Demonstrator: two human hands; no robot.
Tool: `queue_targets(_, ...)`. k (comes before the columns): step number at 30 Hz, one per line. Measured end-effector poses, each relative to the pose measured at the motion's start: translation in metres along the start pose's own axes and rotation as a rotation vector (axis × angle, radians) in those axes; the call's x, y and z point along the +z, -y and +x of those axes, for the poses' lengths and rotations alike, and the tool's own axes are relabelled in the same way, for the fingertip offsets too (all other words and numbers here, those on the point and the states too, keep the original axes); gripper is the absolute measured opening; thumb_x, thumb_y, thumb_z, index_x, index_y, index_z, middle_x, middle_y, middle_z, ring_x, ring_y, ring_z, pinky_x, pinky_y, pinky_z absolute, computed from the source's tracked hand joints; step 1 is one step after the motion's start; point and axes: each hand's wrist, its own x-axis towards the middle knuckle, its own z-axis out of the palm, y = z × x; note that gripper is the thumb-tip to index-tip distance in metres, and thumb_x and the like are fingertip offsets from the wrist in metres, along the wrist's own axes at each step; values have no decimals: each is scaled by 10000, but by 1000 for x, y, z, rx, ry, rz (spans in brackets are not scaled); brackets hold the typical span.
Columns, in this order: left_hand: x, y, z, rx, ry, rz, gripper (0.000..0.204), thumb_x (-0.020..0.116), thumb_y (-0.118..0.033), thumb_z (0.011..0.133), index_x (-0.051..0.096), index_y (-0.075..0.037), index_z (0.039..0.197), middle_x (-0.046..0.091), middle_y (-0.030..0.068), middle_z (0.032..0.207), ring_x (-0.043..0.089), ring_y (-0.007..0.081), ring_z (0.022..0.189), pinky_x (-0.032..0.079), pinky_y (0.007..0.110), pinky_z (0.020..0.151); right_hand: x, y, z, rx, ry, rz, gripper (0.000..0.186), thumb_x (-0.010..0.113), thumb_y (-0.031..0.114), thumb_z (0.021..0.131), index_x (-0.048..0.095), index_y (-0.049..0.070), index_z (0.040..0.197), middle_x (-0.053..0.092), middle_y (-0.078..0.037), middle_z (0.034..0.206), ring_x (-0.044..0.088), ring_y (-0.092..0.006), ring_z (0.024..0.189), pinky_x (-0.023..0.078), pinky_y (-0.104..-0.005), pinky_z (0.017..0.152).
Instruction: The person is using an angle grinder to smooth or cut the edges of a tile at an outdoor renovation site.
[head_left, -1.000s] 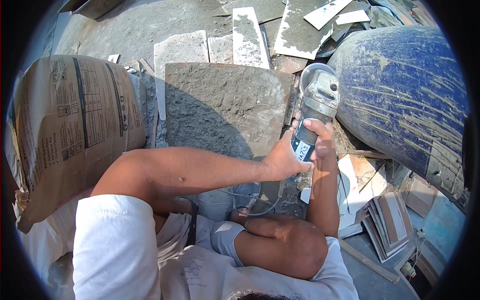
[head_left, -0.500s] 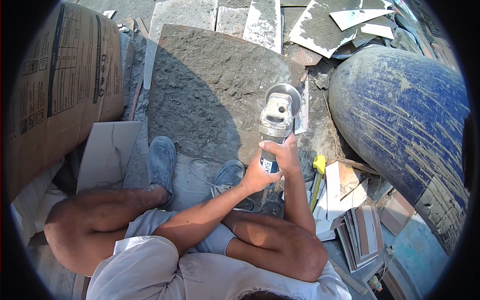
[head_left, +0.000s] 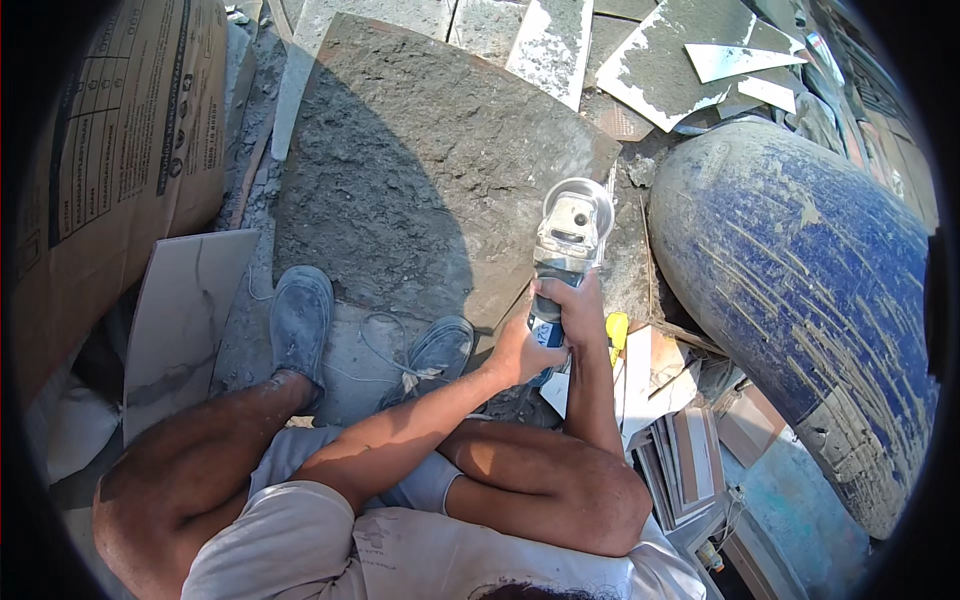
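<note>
Here's our angle grinder, by the right edge of the rough grey slab, left hand and right hand both wrapping their fingers around its body. We judge this as positioning; the next move calls for steadiness. Whether the disc touches, we can't tell.

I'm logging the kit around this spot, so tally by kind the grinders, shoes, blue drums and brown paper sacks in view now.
Grinder: 1
Shoes: 2
Blue drum: 1
Paper sack: 1
Total: 5
</note>
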Motion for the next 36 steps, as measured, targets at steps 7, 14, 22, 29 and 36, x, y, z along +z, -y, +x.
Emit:
queue_targets(7, 1, -23, 0, 94, -70, 1, 530, 776, -108, 705, 550, -19, 1176, 675, 58, 986, 641, 136, 885, 520, 317, 805, 5, 19, -3, -104, -11, -84, 378, 763, 116, 684, 620, 15, 1019, 644, -28, 854, 598, -122, 726, 496, -285, 669)
queue_targets(14, 10, -11, 4, -6, 8, -118, 538, 775, -113, 694, 552, -9, 1174, 671, 59, 972, 644, 135, 871, 524, 312, 784, -4, 4, 1, -27, -83, -95, 479, 779, 145, 675, 608, 12, 1102, 647, -32, 905, 587, -125, 764, 489, -289, 700)
queue_targets(22, -1, -24, 8, 44, -67, -80, 489, 776, -121, 696, 580, -2, 1128, 674, 67, 974, 655, 136, 873, 528, 315, 781, 13, 40, -3, -48, -6, -138, 565, 824, 204, 627, 616, 12, 1116, 661, -51, 939, 607, -148, 826, 496, -312, 763)
queue_targets(29, 10, -19, 0, 16, -18, -70, 541, 779, -113, 696, 557, -3, 1176, 672, 66, 977, 647, 126, 895, 526, 313, 789, -5, 9, -2, -44, -89, -136, 465, 794, 178, 645, 643, 24, 1056, 654, -34, 916, 592, -136, 796, 488, -301, 744)
queue_targets(36, 8, -31, 12, 35, 17, -158, 531, 780, -103, 702, 553, 3, 1171, 668, 43, 967, 636, 120, 867, 522, 306, 776, 5, 32, 2, -86, -56, -20, 436, 801, 163, 666, 642, 28, 1050, 657, -29, 898, 594, -124, 789, 495, -302, 736)
